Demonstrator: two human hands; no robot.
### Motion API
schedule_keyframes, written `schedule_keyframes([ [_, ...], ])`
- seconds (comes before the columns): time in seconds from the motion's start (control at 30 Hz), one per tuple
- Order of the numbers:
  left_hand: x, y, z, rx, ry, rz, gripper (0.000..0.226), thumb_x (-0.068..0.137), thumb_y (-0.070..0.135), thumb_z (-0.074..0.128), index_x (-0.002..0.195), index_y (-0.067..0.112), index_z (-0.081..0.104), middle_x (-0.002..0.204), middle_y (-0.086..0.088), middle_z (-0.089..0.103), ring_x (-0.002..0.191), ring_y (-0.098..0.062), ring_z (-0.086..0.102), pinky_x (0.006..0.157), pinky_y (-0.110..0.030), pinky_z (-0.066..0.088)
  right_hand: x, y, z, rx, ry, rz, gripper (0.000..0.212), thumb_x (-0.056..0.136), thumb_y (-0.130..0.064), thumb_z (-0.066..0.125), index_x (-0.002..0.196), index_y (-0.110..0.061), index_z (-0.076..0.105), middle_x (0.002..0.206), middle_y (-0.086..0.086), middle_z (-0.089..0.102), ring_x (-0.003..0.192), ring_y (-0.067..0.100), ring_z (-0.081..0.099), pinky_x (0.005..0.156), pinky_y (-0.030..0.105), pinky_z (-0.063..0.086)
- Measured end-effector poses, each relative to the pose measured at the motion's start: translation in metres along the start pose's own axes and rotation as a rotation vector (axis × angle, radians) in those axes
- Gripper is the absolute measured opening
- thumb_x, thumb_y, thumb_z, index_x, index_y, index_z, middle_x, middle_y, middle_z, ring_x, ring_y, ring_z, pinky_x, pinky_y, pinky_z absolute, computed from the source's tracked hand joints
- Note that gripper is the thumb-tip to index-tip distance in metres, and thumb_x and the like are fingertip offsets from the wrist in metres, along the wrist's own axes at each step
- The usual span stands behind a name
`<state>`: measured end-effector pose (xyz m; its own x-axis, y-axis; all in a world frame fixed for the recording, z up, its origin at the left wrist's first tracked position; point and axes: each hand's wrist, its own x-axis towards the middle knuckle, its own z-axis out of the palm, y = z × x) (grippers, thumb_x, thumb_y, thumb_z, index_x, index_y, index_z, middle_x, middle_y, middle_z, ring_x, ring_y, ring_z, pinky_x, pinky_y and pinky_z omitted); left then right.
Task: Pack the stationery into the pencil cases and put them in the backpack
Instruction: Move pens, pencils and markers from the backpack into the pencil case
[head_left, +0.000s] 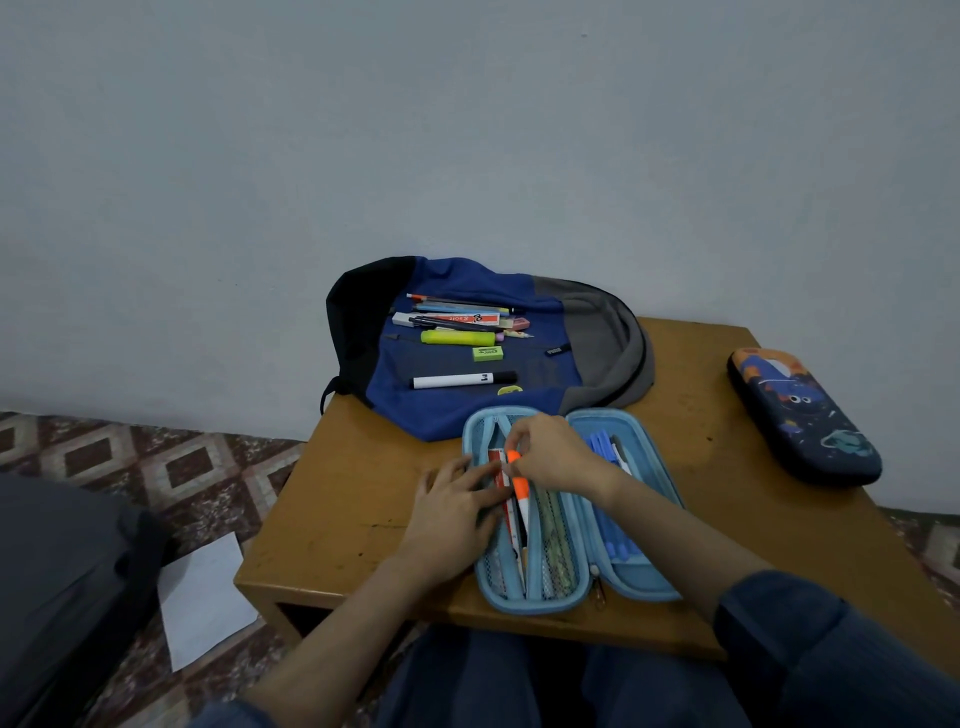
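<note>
A low brown wooden table stands against a pale wall, and on its far side a blue, grey and black fabric backpack lies flat with loose stationery spread over its front. At the near edge a light-blue zip-round pencil case lies opened into 2 halves, and off to the right, well apart from it, a dark-blue hard-shell pencil case with a cartoon print lies closed. The right hand reaches in from the right, forearm crossing the open case's right half, and its thumb and curled fingers pinch the upper end of an orange highlighter with a white barrel. The orange highlighter points lengthwise down the left half, its lower end among the things in the mesh pocket there. The left hand comes in from the near left with the palm down and the fingers fairly straight, grasping nothing; its fingertips rest on the left half just beside the highlighter. Blue pens fill the right half. On the backpack lie a white marker with a black cap, a yellow highlighter, a bundle of pens and pencils, and a small green eraser. A white sheet of paper lies on the patterned floor at the left.
</note>
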<state>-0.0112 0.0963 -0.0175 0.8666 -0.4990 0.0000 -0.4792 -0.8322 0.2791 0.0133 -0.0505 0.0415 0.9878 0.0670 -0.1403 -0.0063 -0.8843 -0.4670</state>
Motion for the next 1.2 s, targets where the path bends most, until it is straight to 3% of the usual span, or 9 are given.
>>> schedule_keyframes([
  [0.07,0.0,0.0,0.0,0.012,-0.002,0.01,0.04,0.097,0.031,0.037,0.135,0.044,0.041,0.153,0.013,0.022,0.141,-0.018,0.01,0.114,-0.047,0.012,0.002,0.002,0.0,0.016,0.023,0.014,0.012,0.083,-0.014,0.067,0.094,-0.009,0.067,0.068,-0.009,0.053,0.077,0.014,0.054,0.067,0.027,0.044],
  [0.17,0.0,-0.001,0.001,0.038,-0.029,0.02,0.044,0.096,0.028,0.037,0.136,0.046,0.038,0.155,0.012,0.016,0.142,-0.02,0.007,0.113,-0.051,0.011,0.005,0.001,0.003,-0.019,0.045,0.026,0.014,0.084,-0.013,0.065,0.097,-0.008,0.069,0.095,0.005,0.068,0.088,0.019,0.061,0.076,0.03,0.05],
  [0.3,-0.001,0.0,-0.001,0.066,-0.054,0.016,0.042,0.098,0.033,0.034,0.138,0.045,0.035,0.155,0.011,0.014,0.143,-0.019,0.005,0.113,-0.057,0.004,0.007,-0.002,0.007,-0.09,0.062,0.036,0.018,0.087,-0.015,0.061,0.103,-0.01,0.064,0.11,0.009,0.063,0.103,0.025,0.058,0.075,0.031,0.046],
  [0.43,-0.003,0.002,-0.002,0.1,-0.005,-0.009,0.042,0.096,0.051,0.031,0.136,0.042,0.039,0.15,0.01,0.025,0.14,-0.017,0.013,0.112,-0.058,-0.002,0.005,-0.004,0.01,-0.174,0.057,0.029,0.02,0.088,-0.018,0.058,0.107,-0.013,0.062,0.116,0.009,0.059,0.11,0.027,0.054,0.076,0.032,0.043],
  [0.57,-0.002,0.005,-0.001,0.147,0.013,-0.006,0.048,0.089,0.062,0.034,0.13,0.038,0.042,0.139,0.005,0.034,0.133,-0.019,0.021,0.112,-0.058,0.0,0.004,-0.004,0.011,-0.172,0.059,0.049,0.022,0.085,-0.01,0.056,0.106,-0.01,0.063,0.114,0.01,0.06,0.107,0.027,0.056,0.074,0.032,0.044],
  [0.7,0.0,0.004,-0.002,0.142,0.0,-0.009,0.051,0.087,0.065,0.036,0.131,0.039,0.041,0.137,0.004,0.033,0.132,-0.02,0.021,0.112,-0.056,0.0,0.005,-0.005,0.008,-0.1,0.067,0.082,0.021,0.079,-0.005,0.056,0.096,0.0,0.068,0.098,0.015,0.068,0.093,0.03,0.062,0.074,0.041,0.054],
  [0.87,-0.001,0.005,-0.005,0.14,-0.015,-0.016,0.055,0.084,0.067,0.039,0.133,0.041,0.04,0.137,0.005,0.032,0.133,-0.02,0.02,0.111,-0.056,-0.003,0.012,-0.003,0.008,0.01,0.076,0.133,0.018,0.077,-0.003,0.059,0.089,0.003,0.07,0.089,0.018,0.071,0.083,0.03,0.067,0.07,0.042,0.057],
  [1.13,0.001,0.006,-0.008,0.204,0.011,-0.009,0.057,0.082,0.069,0.041,0.128,0.035,0.046,0.132,0.004,0.038,0.13,-0.021,0.024,0.109,-0.06,-0.007,0.005,-0.01,0.008,-0.237,0.042,0.069,0.012,0.085,-0.009,0.057,0.097,-0.007,0.055,0.113,0.013,0.059,0.103,0.03,0.057,0.07,0.034,0.042],
  [1.2,0.0,0.005,-0.008,0.199,0.009,-0.007,0.058,0.082,0.069,0.04,0.128,0.034,0.046,0.133,0.005,0.038,0.13,-0.02,0.024,0.109,-0.06,-0.007,0.004,-0.01,0.009,-0.322,0.04,0.081,0.01,0.088,-0.014,0.057,0.088,-0.007,0.049,0.116,0.013,0.057,0.106,0.03,0.057,0.07,0.033,0.039],
])
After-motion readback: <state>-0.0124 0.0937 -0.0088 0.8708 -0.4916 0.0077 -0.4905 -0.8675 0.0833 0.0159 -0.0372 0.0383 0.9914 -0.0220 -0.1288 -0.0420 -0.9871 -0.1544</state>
